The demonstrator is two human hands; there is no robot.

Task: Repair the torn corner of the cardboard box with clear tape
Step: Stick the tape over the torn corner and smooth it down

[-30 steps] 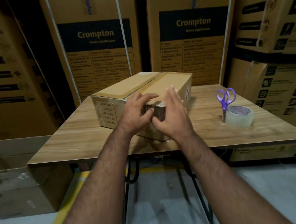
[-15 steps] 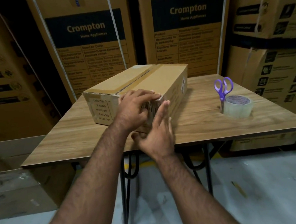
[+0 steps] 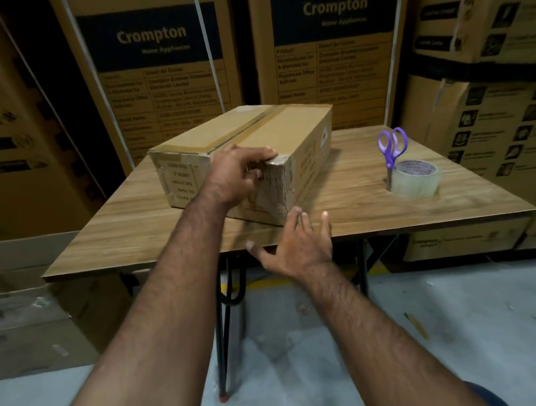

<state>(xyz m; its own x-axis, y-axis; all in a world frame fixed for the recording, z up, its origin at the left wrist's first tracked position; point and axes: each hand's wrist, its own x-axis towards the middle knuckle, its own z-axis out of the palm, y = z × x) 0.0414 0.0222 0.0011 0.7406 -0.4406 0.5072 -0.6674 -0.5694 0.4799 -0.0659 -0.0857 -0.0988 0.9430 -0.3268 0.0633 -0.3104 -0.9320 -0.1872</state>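
Note:
A brown cardboard box (image 3: pixel 278 129) lies on the wooden table (image 3: pixel 359 206). Its near corner (image 3: pixel 277 182) is wrinkled and covered with shiny clear tape. My left hand (image 3: pixel 237 176) presses flat on the box's near face, fingers curled over the top edge beside that corner. My right hand (image 3: pixel 294 246) hovers over the table's front edge just below the corner, fingers spread, holding nothing. A roll of clear tape (image 3: pixel 416 179) sits at the table's right, with purple-handled scissors (image 3: pixel 392 148) standing in its core.
Tall printed cartons (image 3: pixel 160 68) stand stacked behind and on both sides of the table. An open cardboard box (image 3: pixel 21 294) sits on the floor at the left. The table has thin black metal legs (image 3: pixel 221 340) over a grey floor.
My right hand has come off the taped corner and dropped down to the table's front edge, fingers spread. My left hand stays pressed on the box.

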